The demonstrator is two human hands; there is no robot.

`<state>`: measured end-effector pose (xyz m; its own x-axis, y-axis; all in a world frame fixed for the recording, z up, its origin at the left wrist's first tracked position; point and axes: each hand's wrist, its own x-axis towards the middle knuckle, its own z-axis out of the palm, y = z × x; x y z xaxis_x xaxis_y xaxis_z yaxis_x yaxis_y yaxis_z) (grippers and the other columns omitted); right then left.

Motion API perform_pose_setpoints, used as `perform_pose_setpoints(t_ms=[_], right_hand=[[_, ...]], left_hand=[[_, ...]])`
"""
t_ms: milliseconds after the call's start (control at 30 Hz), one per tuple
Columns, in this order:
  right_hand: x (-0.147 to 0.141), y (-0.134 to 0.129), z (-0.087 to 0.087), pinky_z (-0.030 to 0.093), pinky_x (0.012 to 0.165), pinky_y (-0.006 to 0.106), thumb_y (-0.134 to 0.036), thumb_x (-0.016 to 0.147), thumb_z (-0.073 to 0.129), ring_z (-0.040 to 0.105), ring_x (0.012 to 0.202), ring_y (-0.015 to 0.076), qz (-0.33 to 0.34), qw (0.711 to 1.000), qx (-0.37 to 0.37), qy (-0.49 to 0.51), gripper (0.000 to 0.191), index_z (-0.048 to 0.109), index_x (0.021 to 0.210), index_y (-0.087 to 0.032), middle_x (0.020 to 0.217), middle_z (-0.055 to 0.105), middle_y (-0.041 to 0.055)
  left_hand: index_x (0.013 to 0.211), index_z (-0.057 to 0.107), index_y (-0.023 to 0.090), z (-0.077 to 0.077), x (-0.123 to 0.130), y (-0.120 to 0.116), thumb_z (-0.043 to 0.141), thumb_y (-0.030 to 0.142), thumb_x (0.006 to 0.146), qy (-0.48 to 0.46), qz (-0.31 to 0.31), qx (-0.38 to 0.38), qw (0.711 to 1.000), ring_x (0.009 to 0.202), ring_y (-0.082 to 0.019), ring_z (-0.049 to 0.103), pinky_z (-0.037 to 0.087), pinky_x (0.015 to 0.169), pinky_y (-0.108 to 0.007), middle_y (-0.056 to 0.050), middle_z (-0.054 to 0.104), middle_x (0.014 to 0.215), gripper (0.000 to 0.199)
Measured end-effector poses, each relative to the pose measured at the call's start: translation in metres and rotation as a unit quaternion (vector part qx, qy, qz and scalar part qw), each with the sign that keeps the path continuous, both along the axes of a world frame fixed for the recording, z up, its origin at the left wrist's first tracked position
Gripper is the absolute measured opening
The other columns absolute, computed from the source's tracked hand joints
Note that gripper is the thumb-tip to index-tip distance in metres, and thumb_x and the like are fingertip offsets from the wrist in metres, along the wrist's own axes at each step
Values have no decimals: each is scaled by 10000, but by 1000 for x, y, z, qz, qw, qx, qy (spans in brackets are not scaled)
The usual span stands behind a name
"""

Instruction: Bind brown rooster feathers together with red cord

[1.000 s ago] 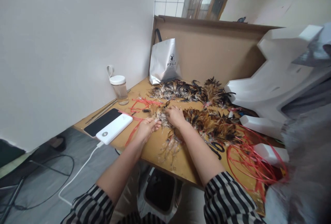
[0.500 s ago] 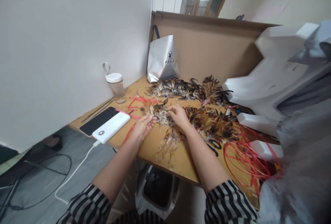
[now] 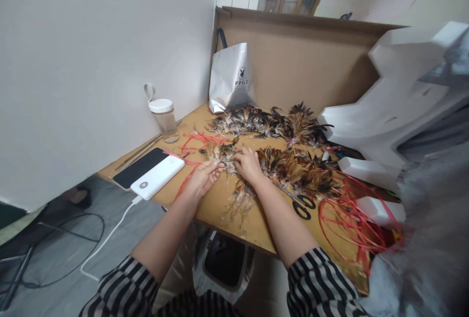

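Observation:
My left hand (image 3: 208,176) is closed in a pinch on light brown feathers (image 3: 213,153) that fan up from its fingertips. Close on its right, my right hand (image 3: 249,164) has its fingers bent together over a small heap of pale and dark feathers (image 3: 229,165); the tips are partly buried in it. Loose wispy feathers (image 3: 240,202) lie below, near the table's front edge. Right of my right wrist is a larger row of brown and black feather bunches (image 3: 300,170). Black-handled scissors (image 3: 303,206) lie beside my right forearm, their blades partly under feathers.
Another feather row (image 3: 256,121) lies at the back, before a silver bag (image 3: 229,80). A drink cup (image 3: 164,121), a phone (image 3: 139,169) and a cabled white power bank (image 3: 157,178) are left. Red strips (image 3: 351,219) tangle at right by white foam (image 3: 388,87). A bin (image 3: 223,263) stands below.
My right hand has shifted slightly down and left, its fingers now lower into the feather heap. The left hand keeps its pinch in nearly the same place. More of the scissors shows.

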<state>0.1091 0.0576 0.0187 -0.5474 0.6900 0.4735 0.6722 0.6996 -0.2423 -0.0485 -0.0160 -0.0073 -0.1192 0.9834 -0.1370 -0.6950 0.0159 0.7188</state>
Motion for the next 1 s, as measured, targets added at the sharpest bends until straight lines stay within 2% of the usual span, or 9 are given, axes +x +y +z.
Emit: perform_pose_setpoints(t_ms=[200,367,500,667,767,867,933,1000], right_hand=[[0,-15,15,292,867,347,-254,815,491,418,1028,201,25,989,113,93,183,660,884,-245,1082,535,59],[1,-26,18,266,906,352,-265,823,496,391,1097,198,62,977,193,64,171,657,879,-273,1105,540,44],[-2,-27,12,263,907,357,-274,825,499,394,1103,194,60,973,218,47,160,654,865,-273,1109,550,41],[-9,-31,9,265,907,368,-266,823,503,407,1103,196,73,971,222,48,153,653,855,-270,1103,565,38],[-11,-34,10,277,907,365,-245,821,495,423,1096,198,81,975,190,77,168,651,879,-265,1098,569,42],[-11,-33,12,329,873,348,-249,814,480,472,1027,195,39,977,103,183,213,630,963,-228,1080,565,75],[-11,-31,13,391,782,311,-290,803,479,526,876,172,4,958,-6,286,234,621,958,-188,974,593,82],[-10,-28,13,411,608,258,-374,774,504,518,646,132,-4,921,-167,352,256,628,847,-162,772,607,51]], left_hand=[[824,612,82,0,-1,-3,556,89,765,-5,-25,-4,1000,597,-70,612,469,497,-119,-104,681,817,81],[834,596,87,1,-2,-8,561,98,766,-11,-84,10,996,636,-87,629,477,520,-125,-114,679,844,77],[875,598,89,3,-1,-12,552,112,776,-2,-118,29,993,642,-90,631,475,521,-125,-110,676,845,111],[869,613,81,3,-1,-13,575,99,755,-7,-123,40,992,618,-73,613,476,526,-122,-78,668,791,121],[828,621,81,1,-1,-11,597,84,733,-17,-102,39,994,593,-55,593,472,532,-118,-52,655,741,98],[798,628,82,-1,-2,-8,624,89,711,-23,-58,43,997,590,-45,584,466,544,-113,-41,648,717,88],[790,635,81,-1,-1,-7,645,108,695,-17,-28,50,998,597,-47,585,463,555,-116,-41,650,714,100],[781,640,81,0,0,-7,665,135,680,3,-8,58,998,601,-51,587,463,566,-125,-45,653,714,117]])
